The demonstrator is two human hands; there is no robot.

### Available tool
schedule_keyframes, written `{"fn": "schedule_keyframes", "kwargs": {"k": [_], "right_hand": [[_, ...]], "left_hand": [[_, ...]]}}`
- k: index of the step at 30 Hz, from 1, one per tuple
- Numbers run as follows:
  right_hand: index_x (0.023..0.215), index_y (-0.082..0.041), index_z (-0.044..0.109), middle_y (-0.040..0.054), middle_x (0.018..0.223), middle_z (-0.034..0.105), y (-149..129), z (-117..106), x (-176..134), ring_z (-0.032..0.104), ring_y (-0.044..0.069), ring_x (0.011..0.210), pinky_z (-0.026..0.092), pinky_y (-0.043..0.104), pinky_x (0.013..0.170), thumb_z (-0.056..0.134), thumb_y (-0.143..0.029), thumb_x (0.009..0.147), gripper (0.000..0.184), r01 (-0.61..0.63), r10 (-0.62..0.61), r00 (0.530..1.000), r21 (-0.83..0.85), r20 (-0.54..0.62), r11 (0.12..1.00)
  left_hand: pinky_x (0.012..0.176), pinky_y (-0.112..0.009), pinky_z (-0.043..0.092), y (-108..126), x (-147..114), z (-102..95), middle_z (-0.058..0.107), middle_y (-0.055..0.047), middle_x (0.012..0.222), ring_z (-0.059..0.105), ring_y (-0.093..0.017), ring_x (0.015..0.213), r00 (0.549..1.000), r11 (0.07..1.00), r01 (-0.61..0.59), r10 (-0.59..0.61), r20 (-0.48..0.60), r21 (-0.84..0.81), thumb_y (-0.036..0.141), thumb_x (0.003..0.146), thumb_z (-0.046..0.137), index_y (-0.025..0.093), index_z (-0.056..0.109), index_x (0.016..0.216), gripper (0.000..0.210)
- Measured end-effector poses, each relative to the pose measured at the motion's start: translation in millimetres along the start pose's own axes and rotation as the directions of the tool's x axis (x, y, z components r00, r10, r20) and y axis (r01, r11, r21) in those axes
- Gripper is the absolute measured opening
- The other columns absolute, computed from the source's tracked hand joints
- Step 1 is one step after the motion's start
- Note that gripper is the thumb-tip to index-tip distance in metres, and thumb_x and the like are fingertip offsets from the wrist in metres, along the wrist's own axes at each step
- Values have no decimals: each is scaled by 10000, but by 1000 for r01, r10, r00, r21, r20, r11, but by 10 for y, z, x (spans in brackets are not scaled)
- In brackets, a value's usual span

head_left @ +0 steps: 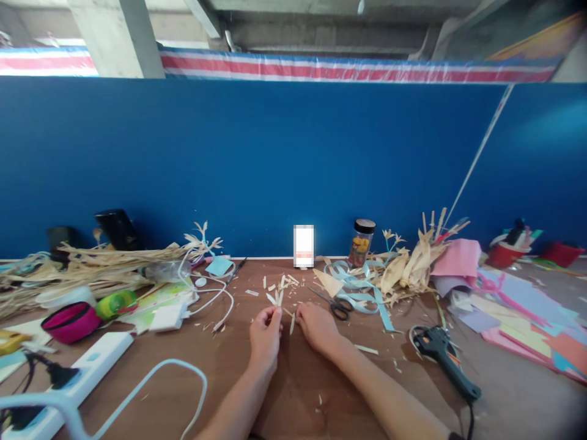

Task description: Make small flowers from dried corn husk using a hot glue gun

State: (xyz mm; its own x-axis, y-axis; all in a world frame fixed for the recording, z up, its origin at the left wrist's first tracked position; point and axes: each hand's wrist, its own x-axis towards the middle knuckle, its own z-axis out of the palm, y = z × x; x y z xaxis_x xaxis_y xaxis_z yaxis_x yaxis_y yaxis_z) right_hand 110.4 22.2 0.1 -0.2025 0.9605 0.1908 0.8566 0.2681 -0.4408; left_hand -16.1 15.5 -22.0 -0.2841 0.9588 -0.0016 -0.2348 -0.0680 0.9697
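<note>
My left hand [266, 336] is closed in a pinch just above the brown table. Between its thumb and fingers stand several pale, pointed corn husk petals [277, 298], fanned out upward. My right hand [317, 327] rests low over the table to the right, fingers curled together and pointing left. Near its fingertips is a narrow pale husk strip [292, 324]; whether the fingers grip it or only sit beside it is unclear. Small husk cuttings [287, 283] lie scattered beyond both hands. Dark-handled scissors [342, 308] lie beyond the right hand.
A glue gun [443, 354] lies at right, near coloured paper [527, 324]. Dried husks [413, 269], light blue ribbon [355, 284] and a jar [362, 243] stand behind. A power strip [92, 373], white cables and a pink pouch [71, 322] occupy the left. A blue partition [275, 159] closes the back.
</note>
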Motion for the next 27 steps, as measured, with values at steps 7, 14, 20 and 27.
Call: {"fn": "schedule_keyframes", "kwargs": {"k": [7, 14, 20, 27], "right_hand": [[717, -177, 514, 7, 682, 564, 108, -95, -86, 509, 124, 636, 353, 212, 584, 441, -161, 766, 89, 86, -76, 995, 158, -69, 984], [716, -172, 509, -21, 621, 544, 233, -74, -145, 500, 110, 567, 378, 192, 518, 476, -174, 726, 35, 41, 22, 995, 590, -99, 807], [749, -173, 559, -8, 650, 568, 235, -61, -178, 512, 128, 614, 397, 221, 576, 476, -195, 728, 88, 40, 31, 995, 661, -96, 749], [730, -173, 564, -5, 648, 551, 221, -122, -199, 496, 130, 610, 388, 222, 571, 490, -209, 724, 82, 40, 47, 992, 632, -121, 774]], "left_hand": [[389, -155, 336, 49, -23, 27, 541, 42, 556, 485, -65, 434, 999, 999, 41, -41, 10, -13, 410, 573, 654, 136, 593, 743, 329], [426, -175, 401, 52, -27, 34, 587, 15, 597, 528, -89, 480, 997, 997, 81, -81, -5, -3, 371, 568, 670, 129, 616, 756, 311], [462, -195, 438, 60, -40, 34, 608, 3, 561, 544, -101, 485, 994, 994, 106, -106, 21, 32, 360, 565, 672, 123, 634, 761, 310], [475, -195, 448, 73, -81, 51, 625, -8, 595, 552, -103, 498, 984, 987, 110, -125, 124, 115, 345, 598, 653, 126, 635, 768, 278]]}}
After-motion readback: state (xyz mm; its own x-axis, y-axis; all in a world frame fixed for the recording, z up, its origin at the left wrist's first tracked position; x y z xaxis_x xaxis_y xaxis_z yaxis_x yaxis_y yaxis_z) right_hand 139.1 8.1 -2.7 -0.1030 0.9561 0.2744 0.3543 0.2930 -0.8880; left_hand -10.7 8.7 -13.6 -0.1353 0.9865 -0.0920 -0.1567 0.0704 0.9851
